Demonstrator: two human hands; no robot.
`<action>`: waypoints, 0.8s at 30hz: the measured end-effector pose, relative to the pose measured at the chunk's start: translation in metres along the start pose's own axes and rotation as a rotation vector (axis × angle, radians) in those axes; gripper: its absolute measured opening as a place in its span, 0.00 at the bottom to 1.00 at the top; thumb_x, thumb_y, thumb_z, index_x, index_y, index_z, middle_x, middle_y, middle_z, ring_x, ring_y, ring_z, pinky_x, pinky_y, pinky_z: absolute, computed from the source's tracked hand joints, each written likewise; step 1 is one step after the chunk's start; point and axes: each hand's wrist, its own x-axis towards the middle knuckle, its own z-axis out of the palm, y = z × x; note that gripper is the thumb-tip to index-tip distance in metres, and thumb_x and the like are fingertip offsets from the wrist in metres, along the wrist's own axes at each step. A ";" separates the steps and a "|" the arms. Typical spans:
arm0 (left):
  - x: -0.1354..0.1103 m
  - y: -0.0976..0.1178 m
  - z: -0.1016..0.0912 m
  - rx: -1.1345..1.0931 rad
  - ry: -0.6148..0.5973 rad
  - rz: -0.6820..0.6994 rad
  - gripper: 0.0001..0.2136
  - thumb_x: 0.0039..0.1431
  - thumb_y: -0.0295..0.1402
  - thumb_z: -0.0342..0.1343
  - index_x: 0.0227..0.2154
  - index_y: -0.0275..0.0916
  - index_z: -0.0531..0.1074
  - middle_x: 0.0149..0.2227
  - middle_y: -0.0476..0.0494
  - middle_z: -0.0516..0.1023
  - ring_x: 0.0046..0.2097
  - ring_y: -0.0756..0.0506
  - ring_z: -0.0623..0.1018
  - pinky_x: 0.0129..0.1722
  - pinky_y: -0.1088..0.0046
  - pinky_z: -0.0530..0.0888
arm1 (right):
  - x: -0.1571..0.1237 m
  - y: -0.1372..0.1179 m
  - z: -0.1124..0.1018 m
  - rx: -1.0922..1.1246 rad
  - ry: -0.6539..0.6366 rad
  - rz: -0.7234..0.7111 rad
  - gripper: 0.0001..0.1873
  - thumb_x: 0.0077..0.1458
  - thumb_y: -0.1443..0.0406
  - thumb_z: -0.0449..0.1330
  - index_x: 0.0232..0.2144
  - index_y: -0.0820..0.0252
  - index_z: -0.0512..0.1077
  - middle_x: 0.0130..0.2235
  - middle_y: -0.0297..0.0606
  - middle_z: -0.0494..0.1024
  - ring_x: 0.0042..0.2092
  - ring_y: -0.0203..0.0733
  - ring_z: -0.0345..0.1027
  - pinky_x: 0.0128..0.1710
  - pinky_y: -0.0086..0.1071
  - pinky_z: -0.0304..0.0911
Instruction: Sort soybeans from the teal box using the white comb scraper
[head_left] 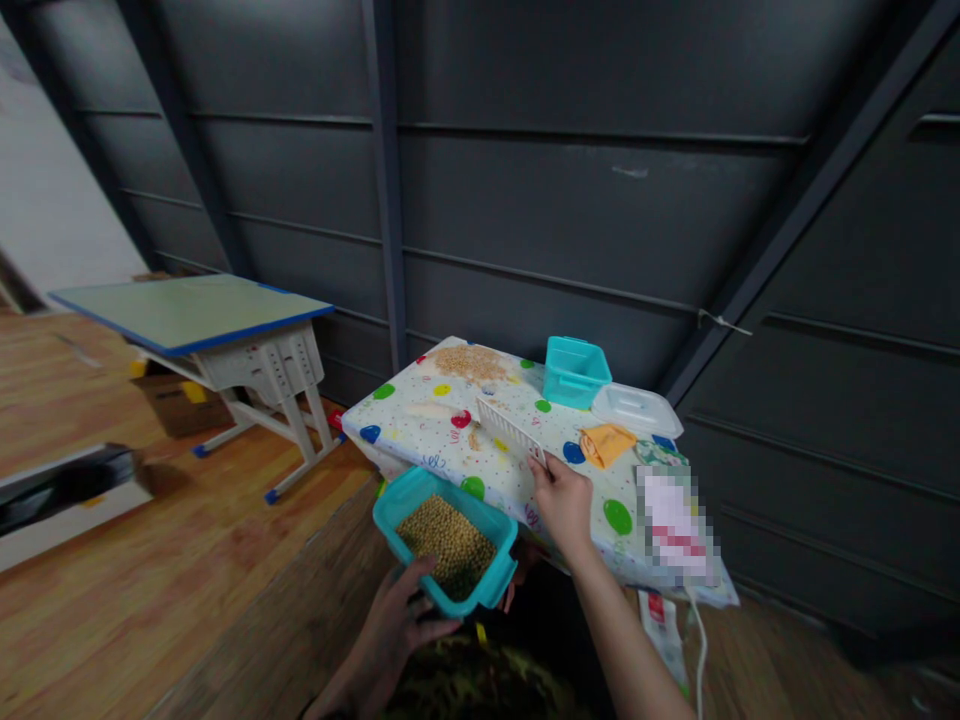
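Observation:
My left hand (397, 620) grips the near left side of a turquoise plastic box (506, 580), its thumb over the rim. Round beige beans, like soybeans (448, 535), fill part of the box, which is held just off the table's front edge. In my right hand (564, 492) is a white slotted plastic strip (510, 430), held by one end above the tabletop. Beyond the strip, a loose pile of tan beans or grains (471, 363) is spread at the table's back left. A few more (474, 438) lie left of the strip.
On the balloon-patterned tablecloth (510, 490) stand a second turquoise box (576, 388), a translucent lid (637, 408), an orange cloth (606, 443) and a blurred item (675, 525). A white cord (703, 640) hangs at right. A dark panelled wall (525, 230) rises behind; a green-topped desk (187, 305) stands left.

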 end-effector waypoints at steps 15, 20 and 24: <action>-0.002 0.003 -0.001 0.016 -0.034 0.028 0.19 0.63 0.39 0.67 0.51 0.38 0.70 0.48 0.35 0.81 0.43 0.36 0.85 0.46 0.43 0.89 | -0.048 -0.032 -0.022 0.120 -0.012 0.000 0.32 0.72 0.43 0.56 0.28 0.57 0.85 0.23 0.40 0.82 0.22 0.41 0.70 0.26 0.29 0.65; -0.002 0.006 0.000 0.036 0.005 0.011 0.17 0.63 0.37 0.66 0.50 0.37 0.70 0.48 0.34 0.81 0.43 0.36 0.84 0.49 0.37 0.87 | -0.052 -0.032 -0.019 0.158 -0.020 -0.001 0.30 0.71 0.45 0.58 0.31 0.58 0.86 0.24 0.41 0.84 0.22 0.41 0.72 0.27 0.29 0.68; -0.008 0.010 0.000 0.054 -0.041 0.055 0.17 0.62 0.40 0.67 0.48 0.38 0.71 0.48 0.34 0.82 0.44 0.35 0.85 0.48 0.41 0.88 | -0.052 -0.036 -0.018 0.188 -0.038 -0.021 0.28 0.71 0.47 0.59 0.32 0.59 0.87 0.26 0.42 0.85 0.24 0.43 0.75 0.28 0.30 0.69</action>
